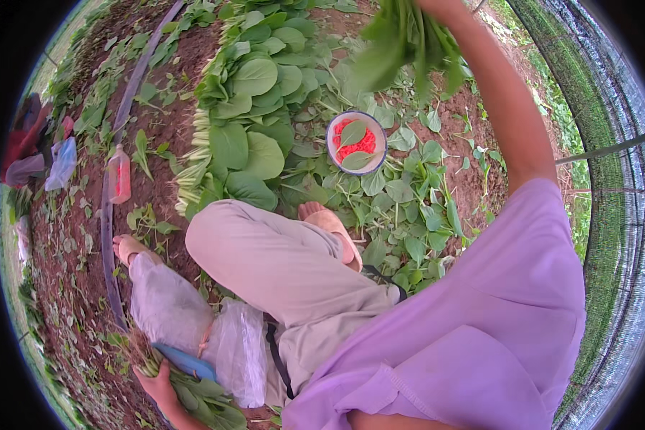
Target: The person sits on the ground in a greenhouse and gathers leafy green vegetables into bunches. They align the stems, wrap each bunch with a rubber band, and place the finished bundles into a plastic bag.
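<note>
My left hand (158, 381), at the lower left, grips a bunch of leafy greens (201, 400) near its brown roots. Right beside it, a flat blue piece (185, 363) lies against my plastic-wrapped lower leg (172, 295), where an orange tie goes round. My right hand (435, 6) is at the top edge, partly cut off, holding another bunch of greens (408, 48) with the blurred leaves hanging down. Below that bunch stands a white enamel bowl (382, 145) with a dark blue rim. Small red bands (363, 142) and two leaves lie inside it.
A long row of stacked greens (255, 78) runs beyond my knee, roots to the left. Loose leaves (403, 199) cover soil around my sandalled foot (328, 220). A clear bottle (119, 177) with red contents touches a dark strip (123, 107). Far left are another person (24, 145) and netting (607, 161) curves at right.
</note>
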